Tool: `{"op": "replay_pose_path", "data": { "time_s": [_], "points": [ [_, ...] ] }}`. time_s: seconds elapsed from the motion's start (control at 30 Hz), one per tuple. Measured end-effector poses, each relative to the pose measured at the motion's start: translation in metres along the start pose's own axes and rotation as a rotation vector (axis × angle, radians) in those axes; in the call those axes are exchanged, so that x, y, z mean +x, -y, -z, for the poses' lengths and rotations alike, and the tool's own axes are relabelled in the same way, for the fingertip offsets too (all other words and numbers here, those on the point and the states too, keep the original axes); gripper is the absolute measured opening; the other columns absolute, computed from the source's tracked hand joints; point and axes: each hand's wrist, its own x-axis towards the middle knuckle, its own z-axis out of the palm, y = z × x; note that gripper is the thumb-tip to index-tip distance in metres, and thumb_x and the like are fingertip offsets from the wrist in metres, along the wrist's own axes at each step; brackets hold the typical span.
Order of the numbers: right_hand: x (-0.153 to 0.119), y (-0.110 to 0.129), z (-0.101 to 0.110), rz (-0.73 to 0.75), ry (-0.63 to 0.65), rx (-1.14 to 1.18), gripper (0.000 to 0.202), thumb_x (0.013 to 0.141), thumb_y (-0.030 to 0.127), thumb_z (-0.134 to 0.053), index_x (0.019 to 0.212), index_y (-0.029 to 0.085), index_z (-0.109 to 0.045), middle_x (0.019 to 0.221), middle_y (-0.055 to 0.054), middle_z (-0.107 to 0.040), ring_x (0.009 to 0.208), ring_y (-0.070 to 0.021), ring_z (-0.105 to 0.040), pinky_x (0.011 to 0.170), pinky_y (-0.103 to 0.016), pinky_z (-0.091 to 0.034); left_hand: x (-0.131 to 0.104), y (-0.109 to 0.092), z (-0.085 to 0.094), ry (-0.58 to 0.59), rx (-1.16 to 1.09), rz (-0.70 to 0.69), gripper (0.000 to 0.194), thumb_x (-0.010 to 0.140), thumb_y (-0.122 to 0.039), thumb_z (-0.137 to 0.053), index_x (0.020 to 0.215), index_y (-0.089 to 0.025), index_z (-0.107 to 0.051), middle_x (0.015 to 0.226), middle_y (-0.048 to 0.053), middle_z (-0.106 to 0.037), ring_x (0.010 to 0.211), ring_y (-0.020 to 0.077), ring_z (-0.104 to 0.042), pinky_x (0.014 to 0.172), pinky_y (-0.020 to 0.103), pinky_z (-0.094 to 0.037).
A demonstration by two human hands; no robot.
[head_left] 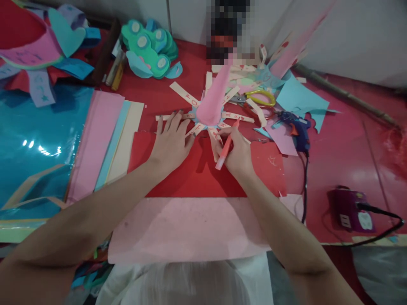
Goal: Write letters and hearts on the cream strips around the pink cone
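A pink paper cone point(212, 101) stands on a blue base, with cream paper strips point(237, 117) spreading out around it. The strips carry red letters. My left hand point(171, 142) lies with its fingers spread over the strips left of the cone, palm above red paper point(190, 178). In my right hand point(238, 152) is a red marker point(227, 146), slanting between thumb and fingers. That hand rests at the strips on the lower right of the cone. Its fingertips partly cover the nearest strip.
Yellow-handled pliers point(260, 97), blue paper scraps point(302, 99) and a blue glue gun point(295, 129) lie on the right. A purple box point(352, 209) with a cable is further right. Coloured sheets point(98, 140) and green paper shapes point(149, 46) are on the left.
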Motion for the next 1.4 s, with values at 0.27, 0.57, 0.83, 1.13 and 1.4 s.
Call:
{"op": "replay_pose_path", "data": {
  "time_s": [0.27, 0.57, 0.83, 1.13, 1.4],
  "points": [
    [0.003, 0.006, 0.004, -0.119, -0.007, 0.209, 0.010, 0.078, 0.019, -0.063, 0.083, 0.024, -0.057, 0.087, 0.000, -0.068, 0.077, -0.0140, -0.063, 0.073, -0.031, -0.052, 0.000, 0.004, -0.002, -0.017, 0.004, 0.004, 0.036, 0.094, -0.030, -0.039, 0.128, -0.022, -0.052, 0.145, 0.012, -0.048, 0.140, 0.0323, -0.038, 0.117, 0.060, -0.021],
    [0.005, 0.006, 0.004, -0.220, -0.152, 0.388, 0.013, 0.079, 0.024, -0.065, 0.083, 0.024, -0.053, 0.083, 0.001, -0.062, 0.078, -0.0128, -0.061, 0.076, -0.030, -0.053, 0.000, 0.003, -0.001, 0.039, 0.058, 0.036, 0.046, 0.096, -0.036, -0.036, 0.136, -0.017, -0.047, 0.156, 0.015, -0.032, 0.145, 0.0349, -0.027, 0.117, 0.063, -0.018],
    [0.009, 0.000, 0.003, -0.178, -0.322, 0.270, 0.013, 0.083, 0.026, -0.063, 0.085, 0.025, -0.050, 0.081, 0.000, -0.058, 0.077, -0.0137, -0.061, 0.074, -0.032, -0.054, -0.001, -0.002, 0.003, -0.001, -0.031, -0.053, 0.046, 0.098, -0.032, -0.032, 0.140, -0.021, -0.044, 0.145, 0.009, -0.049, 0.141, 0.0266, -0.037, 0.121, 0.053, -0.017],
    [0.011, -0.001, 0.004, -0.147, -0.258, 0.391, 0.016, 0.089, 0.038, -0.055, 0.099, 0.030, -0.047, 0.110, -0.007, -0.060, 0.101, -0.0216, -0.066, 0.071, -0.038, -0.058, -0.003, -0.003, 0.009, -0.031, -0.250, -0.177, 0.049, 0.096, -0.031, -0.036, 0.143, -0.016, -0.040, 0.145, 0.009, -0.048, 0.135, 0.0221, -0.045, 0.114, 0.038, -0.038],
    [0.010, -0.002, 0.003, -0.079, -0.137, 0.455, 0.034, 0.078, 0.023, -0.066, 0.106, 0.029, -0.049, 0.129, -0.007, -0.057, 0.117, -0.0192, -0.061, 0.102, -0.043, -0.053, -0.003, -0.004, 0.010, 0.003, -0.356, -0.209, 0.033, 0.097, -0.031, -0.038, 0.103, -0.020, -0.069, 0.116, 0.007, -0.068, 0.109, 0.0208, -0.064, 0.099, 0.034, -0.050]
  ]
}}
